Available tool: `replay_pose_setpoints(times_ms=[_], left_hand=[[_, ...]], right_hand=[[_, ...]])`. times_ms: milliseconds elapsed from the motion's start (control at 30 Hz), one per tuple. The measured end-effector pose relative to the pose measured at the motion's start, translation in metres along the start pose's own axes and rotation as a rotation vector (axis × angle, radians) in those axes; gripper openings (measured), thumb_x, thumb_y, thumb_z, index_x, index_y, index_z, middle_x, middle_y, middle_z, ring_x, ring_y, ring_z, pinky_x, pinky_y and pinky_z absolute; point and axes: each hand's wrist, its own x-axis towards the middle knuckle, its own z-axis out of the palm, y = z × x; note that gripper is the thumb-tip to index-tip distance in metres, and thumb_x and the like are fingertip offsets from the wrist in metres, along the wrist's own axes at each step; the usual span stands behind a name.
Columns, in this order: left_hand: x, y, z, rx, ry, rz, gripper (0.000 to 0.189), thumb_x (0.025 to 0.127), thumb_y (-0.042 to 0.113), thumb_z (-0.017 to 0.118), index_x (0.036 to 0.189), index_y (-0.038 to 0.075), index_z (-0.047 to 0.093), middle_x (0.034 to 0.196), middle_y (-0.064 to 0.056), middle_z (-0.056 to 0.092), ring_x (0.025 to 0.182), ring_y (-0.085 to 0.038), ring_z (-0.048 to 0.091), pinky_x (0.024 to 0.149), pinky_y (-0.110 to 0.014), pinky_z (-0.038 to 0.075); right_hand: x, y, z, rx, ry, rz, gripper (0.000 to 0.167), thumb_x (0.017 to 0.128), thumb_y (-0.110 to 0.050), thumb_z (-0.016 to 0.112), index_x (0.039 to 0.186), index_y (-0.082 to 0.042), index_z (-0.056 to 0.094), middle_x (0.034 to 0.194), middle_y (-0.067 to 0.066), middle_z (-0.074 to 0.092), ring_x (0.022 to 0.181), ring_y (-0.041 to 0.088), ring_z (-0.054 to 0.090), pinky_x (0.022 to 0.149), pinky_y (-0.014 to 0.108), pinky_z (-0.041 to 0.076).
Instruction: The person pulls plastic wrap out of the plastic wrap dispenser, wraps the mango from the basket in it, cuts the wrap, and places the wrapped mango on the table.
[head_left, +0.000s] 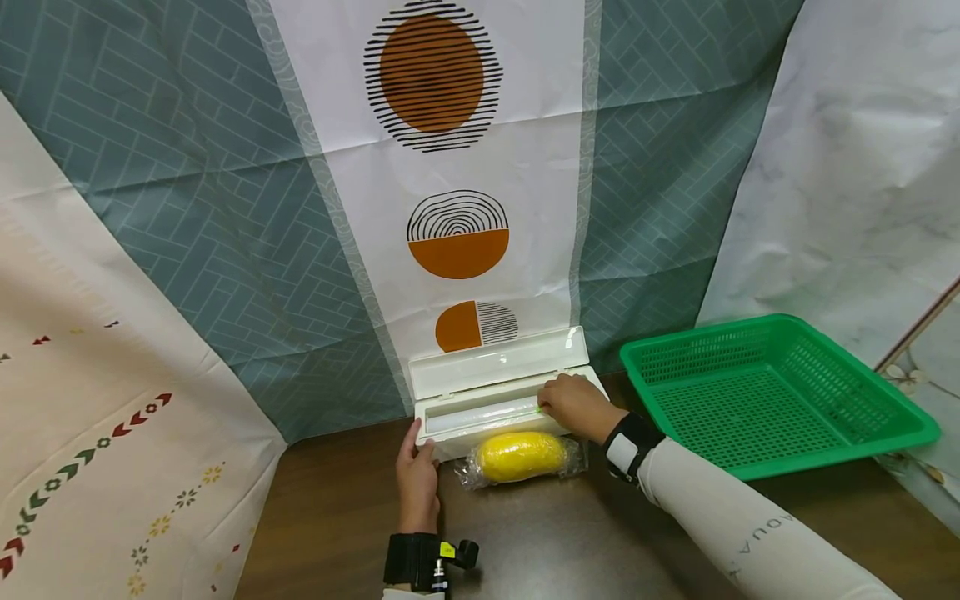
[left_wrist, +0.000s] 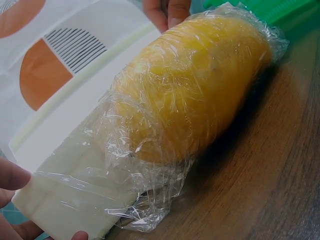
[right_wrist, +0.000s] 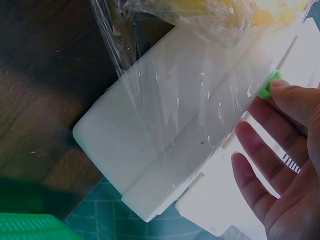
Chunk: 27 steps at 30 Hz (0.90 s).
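A white cling film dispenser stands against the wall with its lid raised and a film roll inside. My left hand grips the dispenser's left end. On the dispenser's edge my right hand pinches a small green slide cutter between thumb and forefinger, its other fingers spread in the right wrist view. In front lies a yellow oblong fruit, perhaps a melon, wrapped in clear cling film. Film stretches from it over the dispenser's front.
To the right a green plastic basket sits on the brown wooden table. A patterned cloth wall rises right behind the dispenser, with cream cloth on the left.
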Motion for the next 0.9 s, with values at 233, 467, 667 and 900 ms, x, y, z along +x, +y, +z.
replay_pose_setpoints(times_ms=[233,467,667,900], left_hand=[[0.0006,0.0002,0.0009,-0.003,-0.005,0.001,0.050,0.106,0.011,0.045,0.156,0.014,0.039,0.156,-0.017,0.042,0.123,-0.027,0.047,0.088,-0.033,0.044],[0.0025,-0.0021,0.0002,-0.006,0.007,0.001,0.050,0.106,0.009,0.044,0.156,0.013,0.039,0.155,-0.017,0.043,0.115,-0.022,0.049,0.086,-0.033,0.044],[0.0023,-0.0014,-0.0008,-0.002,0.005,0.002,0.050,0.106,0.010,0.045,0.155,0.013,0.040,0.154,-0.018,0.045,0.118,-0.024,0.050,0.086,-0.032,0.045],[0.0028,-0.0021,-0.0008,0.002,0.005,0.001,0.050,0.106,0.010,0.046,0.155,0.013,0.040,0.155,-0.018,0.044,0.121,-0.027,0.049,0.086,-0.032,0.045]], right_hand=[[-0.0037,0.0035,-0.0022,-0.011,0.040,-0.010,0.034,0.088,-0.013,0.076,0.066,-0.021,0.051,0.066,-0.008,0.044,0.063,0.011,0.039,0.061,0.028,0.030],[-0.0055,0.0067,-0.0019,0.002,0.038,-0.021,0.039,0.089,-0.011,0.074,0.065,-0.020,0.045,0.065,-0.008,0.035,0.063,0.011,0.031,0.064,0.028,0.031],[-0.0054,0.0065,-0.0039,0.006,-0.010,0.013,0.030,0.091,-0.014,0.074,0.068,-0.020,0.055,0.066,-0.007,0.045,0.064,0.012,0.040,0.063,0.029,0.034],[-0.0080,0.0099,-0.0024,0.000,-0.015,0.030,0.021,0.090,-0.015,0.074,0.073,-0.019,0.062,0.069,-0.006,0.054,0.066,0.013,0.047,0.062,0.028,0.037]])
